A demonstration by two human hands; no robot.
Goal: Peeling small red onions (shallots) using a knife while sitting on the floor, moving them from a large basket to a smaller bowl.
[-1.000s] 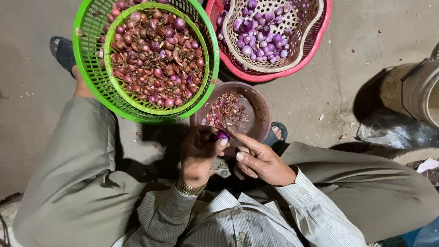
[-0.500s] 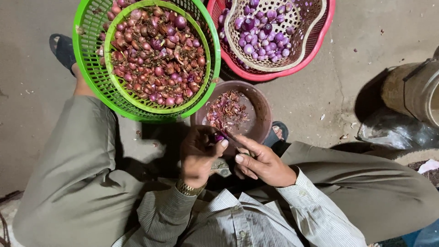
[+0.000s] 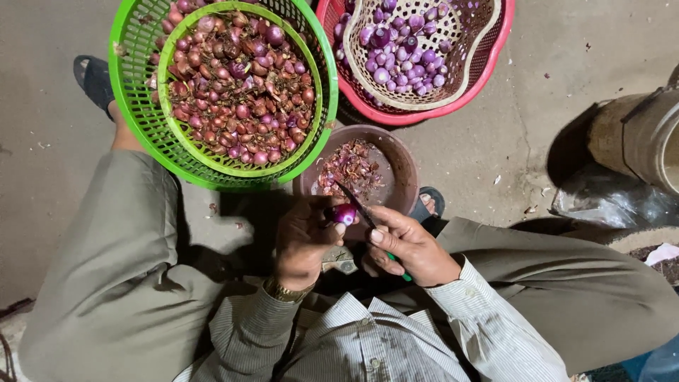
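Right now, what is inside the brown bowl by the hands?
The brown bowl holds a heap of reddish-purple onion skins, with bare wall to the right. Its near edge is covered by the left hand, the onion and the knife.

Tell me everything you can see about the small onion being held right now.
The small onion is round, glossy and purple, looking mostly peeled. The left hand pinches it with its fingers, just over the near rim of the brown bowl of peelings. The dark blade of the knife, gripped by the right hand, lies against its right side.
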